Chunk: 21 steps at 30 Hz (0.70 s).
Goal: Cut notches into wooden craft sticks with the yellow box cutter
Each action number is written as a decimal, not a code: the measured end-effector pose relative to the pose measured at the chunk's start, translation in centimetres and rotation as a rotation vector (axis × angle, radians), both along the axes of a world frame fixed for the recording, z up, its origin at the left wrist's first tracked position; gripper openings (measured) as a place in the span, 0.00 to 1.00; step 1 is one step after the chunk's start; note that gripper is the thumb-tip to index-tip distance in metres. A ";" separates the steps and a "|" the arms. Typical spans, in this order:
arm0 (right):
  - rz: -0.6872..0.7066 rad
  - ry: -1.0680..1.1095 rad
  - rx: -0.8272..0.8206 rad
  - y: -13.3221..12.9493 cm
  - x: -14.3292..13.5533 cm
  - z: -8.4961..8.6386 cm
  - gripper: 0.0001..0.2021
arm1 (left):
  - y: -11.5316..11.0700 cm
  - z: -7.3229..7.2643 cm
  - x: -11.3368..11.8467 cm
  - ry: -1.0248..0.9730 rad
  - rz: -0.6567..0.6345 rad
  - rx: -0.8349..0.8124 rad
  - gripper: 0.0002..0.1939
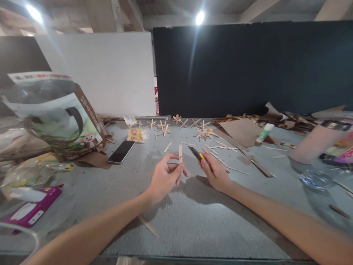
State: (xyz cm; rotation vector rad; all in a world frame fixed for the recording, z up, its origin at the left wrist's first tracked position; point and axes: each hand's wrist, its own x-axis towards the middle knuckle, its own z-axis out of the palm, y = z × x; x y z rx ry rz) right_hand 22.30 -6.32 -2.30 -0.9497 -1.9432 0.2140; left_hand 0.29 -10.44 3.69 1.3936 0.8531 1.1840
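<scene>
Pinched upright between the fingers of my left hand (166, 173) is a wooden craft stick (180, 151) with a small dark mark low on it. My right hand (216, 171) grips a yellow and black utility knife (198, 154), its dark blade pointing up and left toward the stick. A small gap separates blade and stick. Loose craft sticks (226, 145) lie just beyond my right hand, and several star-shaped stick pieces (164, 127) sit farther back. Another stick (148, 225) rests near my left forearm.
At left are a phone (121, 151), a large printed bag (63, 117), a purple packet (33, 209) and a yellow snack packet (135, 135). To the right stand a glue stick (265, 133), a pink tumbler (317, 141), brown cardboard (239, 131) and clear plastic (316, 179).
</scene>
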 end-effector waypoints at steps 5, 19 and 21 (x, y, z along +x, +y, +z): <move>-0.013 0.020 0.014 -0.2 -0.2 0.3 0.18 | 0.7 -0.4 -0.2 0.037 0.048 0.004 0.24; 0.099 0.205 0.020 -0.6 -0.6 0.2 0.15 | 3.5 -2.3 -1.2 0.278 0.105 0.119 0.17; 0.110 0.276 -0.006 -0.7 -0.5 0.3 0.17 | 3.9 -2.5 -1.4 0.323 0.102 0.127 0.17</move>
